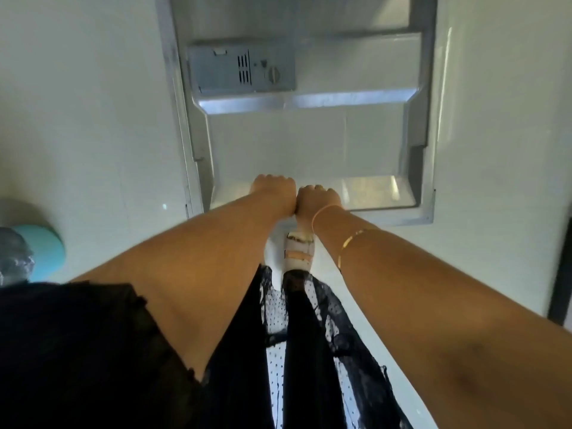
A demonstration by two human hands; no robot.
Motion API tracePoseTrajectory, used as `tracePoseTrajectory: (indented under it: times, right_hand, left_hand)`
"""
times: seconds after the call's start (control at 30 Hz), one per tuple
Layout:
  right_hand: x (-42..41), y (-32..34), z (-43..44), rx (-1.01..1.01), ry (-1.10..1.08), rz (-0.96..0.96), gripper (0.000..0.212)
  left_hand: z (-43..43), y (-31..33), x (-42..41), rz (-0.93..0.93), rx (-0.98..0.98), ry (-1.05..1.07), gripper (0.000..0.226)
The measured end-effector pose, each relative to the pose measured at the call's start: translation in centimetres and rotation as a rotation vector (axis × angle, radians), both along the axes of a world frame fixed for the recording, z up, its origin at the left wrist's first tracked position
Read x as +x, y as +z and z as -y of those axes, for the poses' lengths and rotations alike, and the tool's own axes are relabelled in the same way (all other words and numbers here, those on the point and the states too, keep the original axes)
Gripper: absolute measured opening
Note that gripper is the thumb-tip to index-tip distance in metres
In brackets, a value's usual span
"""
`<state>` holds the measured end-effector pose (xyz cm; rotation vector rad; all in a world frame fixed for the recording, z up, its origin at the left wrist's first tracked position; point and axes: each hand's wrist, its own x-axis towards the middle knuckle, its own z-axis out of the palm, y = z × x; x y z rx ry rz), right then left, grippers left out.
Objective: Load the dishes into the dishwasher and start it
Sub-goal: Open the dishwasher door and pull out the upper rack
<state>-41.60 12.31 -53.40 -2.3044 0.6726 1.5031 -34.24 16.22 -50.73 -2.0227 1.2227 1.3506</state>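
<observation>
My left hand [274, 193] and right hand [318, 199] gripped the dishwasher door [278, 144] at its near edge, fingers curled; a slip, I judged, might let it slam.

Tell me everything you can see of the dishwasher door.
The dishwasher door is open, inner face toward the camera: a pale, metal-looking liner with stepped recesses and a grey frame. A grey detergent dispenser with slots and a round cap sits at its far left. The left hand and right hand grip its near edge side by side, fingers curled over it.
</observation>
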Motion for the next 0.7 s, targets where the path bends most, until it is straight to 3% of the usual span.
tracePoseTrajectory:
  times: [0.23,0.47,0.7]
  right_hand:
    - [7.2,10.8,7.9,-0.102,0.023,0.268,0.068]
    - [15.4,20.6,16.0,-0.255,0.038,0.491,0.076]
    - [22.0,26.4,22.5,-0.494,0.09,0.709,0.077]
  left_hand:
    - [4.8,8.1,8.3,0.233,-0.198,0.018,0.072]
    - [11.3,16.6,17.4,0.452,-0.404,0.028,0.077]
    - [17.2,23.7,25.4,0.715,-0.671,-0.05,0.072]
